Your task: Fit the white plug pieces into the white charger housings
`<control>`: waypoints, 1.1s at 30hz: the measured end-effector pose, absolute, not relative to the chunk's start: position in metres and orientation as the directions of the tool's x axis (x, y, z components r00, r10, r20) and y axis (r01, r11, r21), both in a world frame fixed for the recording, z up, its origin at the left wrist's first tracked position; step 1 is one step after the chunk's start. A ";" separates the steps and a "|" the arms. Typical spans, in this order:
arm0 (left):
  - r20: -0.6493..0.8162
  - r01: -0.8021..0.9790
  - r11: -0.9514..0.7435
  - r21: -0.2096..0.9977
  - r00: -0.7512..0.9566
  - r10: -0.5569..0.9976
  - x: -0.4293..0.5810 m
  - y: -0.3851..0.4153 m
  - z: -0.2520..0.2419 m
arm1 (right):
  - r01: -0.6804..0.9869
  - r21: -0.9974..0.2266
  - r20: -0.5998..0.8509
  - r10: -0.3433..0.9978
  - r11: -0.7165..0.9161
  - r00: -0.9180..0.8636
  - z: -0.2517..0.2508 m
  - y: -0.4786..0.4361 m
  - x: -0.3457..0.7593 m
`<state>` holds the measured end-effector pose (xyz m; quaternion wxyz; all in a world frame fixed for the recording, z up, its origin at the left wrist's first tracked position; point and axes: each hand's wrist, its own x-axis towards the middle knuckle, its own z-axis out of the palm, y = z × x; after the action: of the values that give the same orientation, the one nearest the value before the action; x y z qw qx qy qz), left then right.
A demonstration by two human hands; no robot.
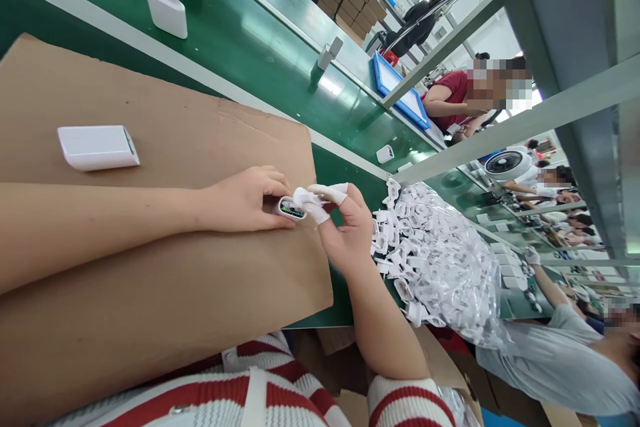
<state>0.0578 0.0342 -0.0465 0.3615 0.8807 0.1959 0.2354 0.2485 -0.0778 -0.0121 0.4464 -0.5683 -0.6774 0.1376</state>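
Note:
My left hand [245, 200] is closed around a white charger housing [285, 209], whose open end faces right and shows green circuit parts inside. My right hand [350, 230], with white coverings on the thumb and a finger, pinches a small white plug cap [304, 199] right at that open end. Whether cap and housing touch is hard to make out. Another white charger housing [97, 147] lies on the brown cardboard sheet [165, 293], beyond my left forearm.
A plastic bag with many white plug caps [425, 247] lies right of the cardboard. On the green conveyor [240, 47] are a white charger with pins [167, 7] and more white pieces. A metal frame [530, 113] crosses the upper right; co-workers sit along the line.

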 end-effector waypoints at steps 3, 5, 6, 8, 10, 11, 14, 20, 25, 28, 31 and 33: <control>0.294 0.149 -0.661 0.735 0.809 0.509 0.058 0.035 -0.050 | 0.759 -0.537 0.460 0.882 0.367 -0.101 -0.012 -0.076 0.243; 0.297 0.142 -0.658 0.740 0.808 0.509 0.058 0.036 -0.052 | 0.804 -0.461 0.450 0.880 0.376 -0.153 -0.012 -0.075 0.241; 0.296 0.141 -0.656 0.741 0.808 0.509 0.057 0.036 -0.053 | 0.820 -0.430 0.450 0.877 0.379 -0.170 -0.012 -0.074 0.240; 0.300 0.135 -0.655 0.744 0.808 0.507 0.057 0.035 -0.053 | 0.841 -0.370 0.455 0.866 0.395 -0.206 -0.011 -0.073 0.241; 0.305 0.132 -0.654 0.745 0.805 0.509 0.058 0.035 -0.053 | 0.852 -0.324 0.459 0.856 0.411 -0.238 -0.011 -0.073 0.242; 0.305 0.135 -0.654 0.745 0.803 0.513 0.058 0.035 -0.053 | 0.855 -0.315 0.464 0.853 0.413 -0.241 -0.011 -0.074 0.243; 0.291 0.154 -0.650 0.744 0.802 0.523 0.059 0.034 -0.053 | 0.858 -0.321 0.488 0.847 0.401 -0.212 -0.012 -0.076 0.242; 0.286 0.156 -0.643 0.749 0.801 0.527 0.059 0.034 -0.052 | 0.877 -0.296 0.472 0.856 0.379 -0.211 -0.012 -0.078 0.237; 0.309 0.148 -0.667 0.730 0.799 0.516 0.060 0.035 -0.053 | 0.894 -0.267 0.439 0.871 0.359 -0.219 -0.005 -0.072 0.236; 0.321 0.149 -0.683 0.715 0.798 0.510 0.060 0.034 -0.053 | 0.909 -0.271 0.343 0.914 0.316 -0.216 0.004 -0.068 0.237; 0.325 0.169 -0.692 0.702 0.788 0.522 0.059 0.033 -0.053 | 0.908 -0.346 0.246 0.957 0.237 -0.156 0.007 -0.066 0.235; 0.316 0.196 -0.693 0.693 0.783 0.537 0.058 0.031 -0.052 | 0.898 -0.409 0.239 0.969 0.165 -0.069 0.002 -0.068 0.232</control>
<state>0.0584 0.0307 -0.0523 0.3321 0.8837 0.2072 0.2565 0.2323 -0.0676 0.0020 0.2317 -0.6416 -0.7272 0.0767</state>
